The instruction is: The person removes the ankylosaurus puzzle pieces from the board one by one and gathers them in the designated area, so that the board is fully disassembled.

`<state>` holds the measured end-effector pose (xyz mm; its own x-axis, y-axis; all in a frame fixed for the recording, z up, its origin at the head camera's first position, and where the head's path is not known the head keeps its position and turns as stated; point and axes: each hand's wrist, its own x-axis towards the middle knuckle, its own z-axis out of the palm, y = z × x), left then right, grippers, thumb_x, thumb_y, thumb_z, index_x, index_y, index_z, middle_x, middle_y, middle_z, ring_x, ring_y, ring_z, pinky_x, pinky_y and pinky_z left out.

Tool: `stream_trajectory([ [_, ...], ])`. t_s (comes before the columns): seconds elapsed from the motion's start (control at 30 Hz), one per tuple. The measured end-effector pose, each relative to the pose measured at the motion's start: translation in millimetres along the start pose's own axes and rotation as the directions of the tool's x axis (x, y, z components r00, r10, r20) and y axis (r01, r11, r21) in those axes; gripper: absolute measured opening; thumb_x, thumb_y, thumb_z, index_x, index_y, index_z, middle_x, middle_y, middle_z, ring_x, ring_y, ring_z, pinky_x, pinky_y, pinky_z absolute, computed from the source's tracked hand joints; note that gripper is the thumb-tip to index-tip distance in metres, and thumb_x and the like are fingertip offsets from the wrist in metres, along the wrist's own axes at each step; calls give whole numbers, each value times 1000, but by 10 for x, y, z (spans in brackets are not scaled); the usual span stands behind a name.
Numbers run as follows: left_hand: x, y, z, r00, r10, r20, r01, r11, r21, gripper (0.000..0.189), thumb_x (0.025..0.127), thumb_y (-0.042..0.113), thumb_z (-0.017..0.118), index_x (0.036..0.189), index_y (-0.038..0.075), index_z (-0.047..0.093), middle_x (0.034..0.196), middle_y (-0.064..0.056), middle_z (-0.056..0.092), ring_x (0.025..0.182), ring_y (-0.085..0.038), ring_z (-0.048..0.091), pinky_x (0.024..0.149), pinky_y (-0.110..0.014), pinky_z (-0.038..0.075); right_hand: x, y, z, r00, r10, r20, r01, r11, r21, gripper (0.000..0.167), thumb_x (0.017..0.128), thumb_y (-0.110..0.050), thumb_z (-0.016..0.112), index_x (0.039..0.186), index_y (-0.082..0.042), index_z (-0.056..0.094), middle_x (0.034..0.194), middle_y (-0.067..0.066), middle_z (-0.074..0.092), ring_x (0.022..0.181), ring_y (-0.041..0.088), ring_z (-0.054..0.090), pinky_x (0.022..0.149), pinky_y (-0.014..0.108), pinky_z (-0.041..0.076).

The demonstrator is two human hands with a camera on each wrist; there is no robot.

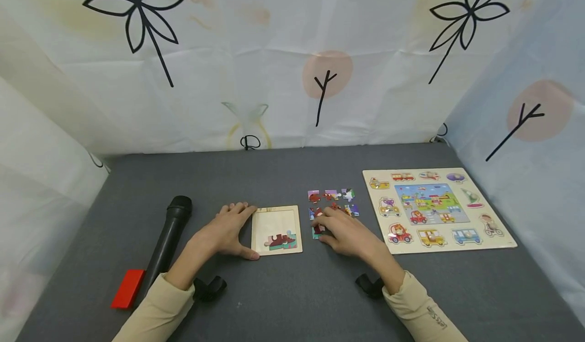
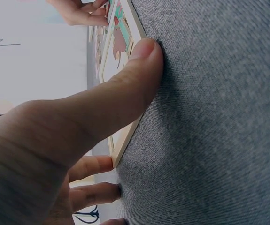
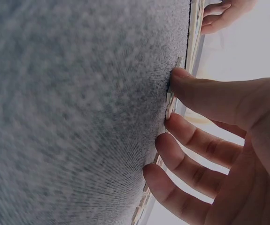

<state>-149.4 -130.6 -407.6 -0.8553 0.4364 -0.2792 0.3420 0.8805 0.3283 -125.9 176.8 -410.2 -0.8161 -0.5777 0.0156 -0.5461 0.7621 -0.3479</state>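
Observation:
A small square wooden puzzle tray [image 1: 274,222] lies on the grey table, with several joined brown and green pieces [image 1: 282,241] in its lower right. My left hand [image 1: 228,232] holds the tray from the left, its thumb [image 2: 142,54] against the near edge and a finger at the far corner. To the tray's right, my right hand [image 1: 345,232] is over the loose jigsaw pieces [image 1: 348,194]. Its thumb and index finger pinch the edges of a thin jigsaw piece [image 3: 170,105], seen edge-on in the right wrist view. The hand partly hides the lower pieces.
A large wooden board [image 1: 431,240] with vehicle pictures lies on the right. At the left, a black microphone [image 1: 166,240] lies by a red block [image 1: 128,289]. White printed cloth [image 1: 274,78] hangs behind the table and at its sides.

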Motion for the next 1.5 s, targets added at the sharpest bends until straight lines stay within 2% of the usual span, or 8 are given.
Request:
stream_trajectory([
  [0.4,-1,-1,9,1000,10,0,-10,1000,-2,111,68,52,93,153,5,42,158,-28,40,143,-57,36,110,-74,36,31,-29,-38,1000,15,-4,-15,998,56,29,93,-14,75,122,-9,73,102,2,64,81,9,55,72,26,48],
  [0.57,-4,-1,9,1000,10,-1,-10,1000,1,111,67,52,93,153,5,43,157,-28,41,142,-58,37,109,-74,36,93,-142,-62,1000,-14,-9,15,997,77,34,92,-14,77,125,-7,71,102,5,64,79,8,50,70,23,44],
  [0.77,3,-6,14,1000,-1,5,1,1000,-1,111,67,53,93,154,5,42,157,-28,40,142,-57,37,110,-74,36,226,-357,-48,998,-46,36,43,995,94,38,93,-16,76,129,-8,69,105,6,62,79,9,47,67,20,40],
  [0.97,5,-12,12,1000,-6,13,6,1000,0,111,68,53,93,154,5,42,158,-28,40,142,-56,37,110,-73,37,375,-551,38,993,-107,54,104,993,62,40,93,-21,77,130,-10,70,112,6,64,85,14,56,71,23,47],
  [1.07,0,-6,-3,1000,1,14,-1,1000,-1,112,68,54,92,154,5,41,158,-29,40,142,-57,37,109,-74,37,429,-620,91,990,-127,68,124,991,51,40,91,-23,79,128,-10,71,110,5,64,87,14,57,70,24,47],
  [1.27,-7,6,-10,1000,0,18,0,1000,-8,112,68,54,92,155,6,41,158,-28,39,142,-57,37,109,-74,37,495,-688,178,988,-118,100,119,993,3,38,89,-25,81,125,-14,72,105,2,64,87,15,56,68,21,45],
  [1.5,-18,3,-20,1000,7,16,-7,1000,-10,112,67,54,93,154,6,41,157,-29,40,141,-57,37,108,-75,37,516,-695,226,988,-107,115,112,993,-40,28,88,-26,82,113,-17,75,97,0,62,81,13,51,64,19,42],
])
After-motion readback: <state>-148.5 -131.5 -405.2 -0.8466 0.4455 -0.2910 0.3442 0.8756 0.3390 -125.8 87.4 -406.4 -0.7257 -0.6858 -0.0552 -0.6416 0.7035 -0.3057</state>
